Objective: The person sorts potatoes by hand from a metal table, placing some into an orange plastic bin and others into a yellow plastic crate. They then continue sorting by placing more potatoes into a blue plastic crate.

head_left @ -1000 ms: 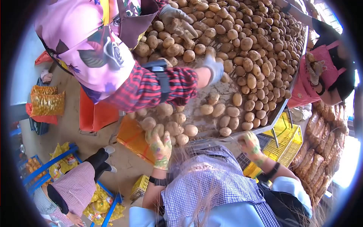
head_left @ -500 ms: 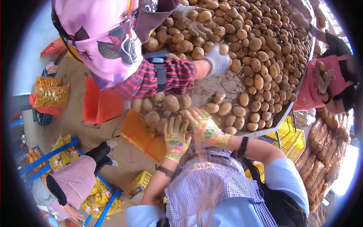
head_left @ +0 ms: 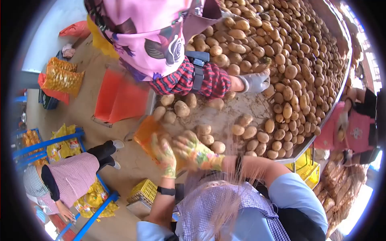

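Observation:
My left hand [head_left: 164, 158], in a floral glove, is open with its fingers stretched up beside an orange mesh bag [head_left: 148, 133] at the table's near-left edge. My right hand [head_left: 188, 148], in a matching glove, is blurred by motion; its fingers look extended, and no potato shows in it. It reaches over the bare tabletop [head_left: 177, 123] close to the bag. A few loose potatoes [head_left: 204, 129] lie just beyond my right hand. Other potatoes [head_left: 182, 109] rest further up the table. The bag's mouth and contents are partly hidden by my hands.
A large potato heap [head_left: 293, 72] covers the table's far and right parts. Opposite me, a co-worker's gloved hand [head_left: 256, 82] touches the heap. A red bin [head_left: 120, 98] stands left of the table. Yellow crates [head_left: 144, 191] sit on the floor. Another person [head_left: 66, 180] bends at a blue rack.
Both my hands have moved left, off the potatoes and toward the orange bag. Several potatoes near the edge are gone from there. The co-worker's hand has shifted right in the view.

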`<control>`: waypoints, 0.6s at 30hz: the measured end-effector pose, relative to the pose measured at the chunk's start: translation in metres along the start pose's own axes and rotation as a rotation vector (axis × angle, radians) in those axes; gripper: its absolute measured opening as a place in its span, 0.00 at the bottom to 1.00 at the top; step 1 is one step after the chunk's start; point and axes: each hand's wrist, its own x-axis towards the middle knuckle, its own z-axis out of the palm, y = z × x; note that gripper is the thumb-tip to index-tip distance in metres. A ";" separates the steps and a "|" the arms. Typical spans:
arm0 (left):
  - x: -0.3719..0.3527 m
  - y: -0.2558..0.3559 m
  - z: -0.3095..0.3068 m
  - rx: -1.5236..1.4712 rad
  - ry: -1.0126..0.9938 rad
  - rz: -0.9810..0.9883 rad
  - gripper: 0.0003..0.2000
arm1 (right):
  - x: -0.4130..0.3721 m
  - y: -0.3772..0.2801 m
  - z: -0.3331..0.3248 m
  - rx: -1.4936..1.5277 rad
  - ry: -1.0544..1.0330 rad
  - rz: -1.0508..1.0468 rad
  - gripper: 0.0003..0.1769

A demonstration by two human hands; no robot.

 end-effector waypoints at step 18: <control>0.009 0.043 0.007 0.269 0.181 0.210 0.21 | 0.038 0.087 -0.046 -0.113 0.083 0.180 0.46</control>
